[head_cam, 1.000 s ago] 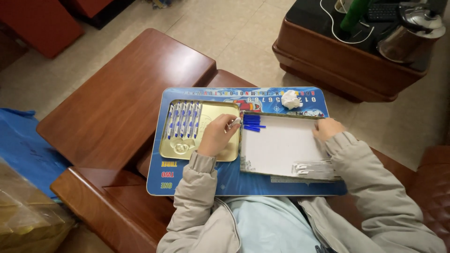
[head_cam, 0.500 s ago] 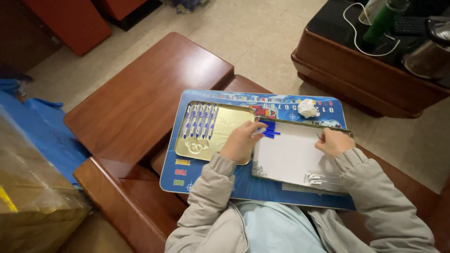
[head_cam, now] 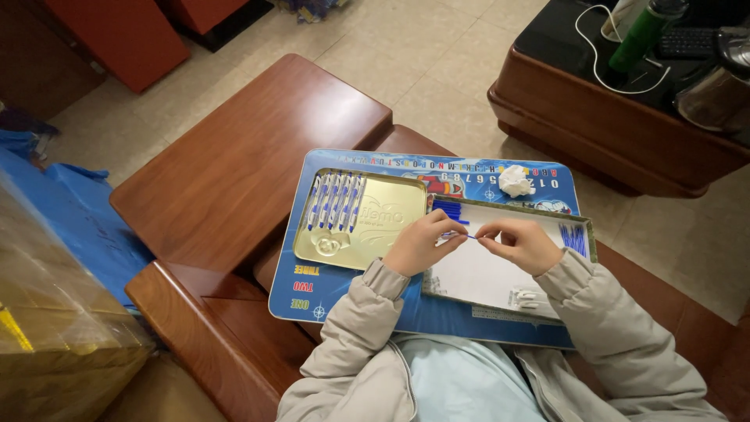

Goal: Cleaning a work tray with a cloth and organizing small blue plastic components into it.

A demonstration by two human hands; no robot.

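My left hand [head_cam: 419,242] and my right hand [head_cam: 522,243] meet over a shallow white-bottomed box tray [head_cam: 488,275], pinching the two ends of a thin blue pen part [head_cam: 464,234] between their fingertips. Loose blue pieces [head_cam: 451,209] lie at the tray's far left corner, more blue pieces [head_cam: 574,238] at its right end, and small clear caps [head_cam: 526,297] near its front edge. To the left sits a gold tin lid [head_cam: 361,222] with several blue and white pens [head_cam: 334,201] lined up in a row. Both rest on a blue printed lap board [head_cam: 315,289].
A crumpled white tissue [head_cam: 516,180] lies on the board's far edge. A wooden armrest table [head_cam: 246,156] stands to the left, a dark wooden coffee table [head_cam: 625,117] with a green bottle [head_cam: 637,36], cable and kettle at far right. Blue plastic and a yellow-wrapped box [head_cam: 55,312] sit at left.
My right hand has come off the tray's far right edge to meet the left hand at the centre. The two hands now hold one thin blue piece between them.
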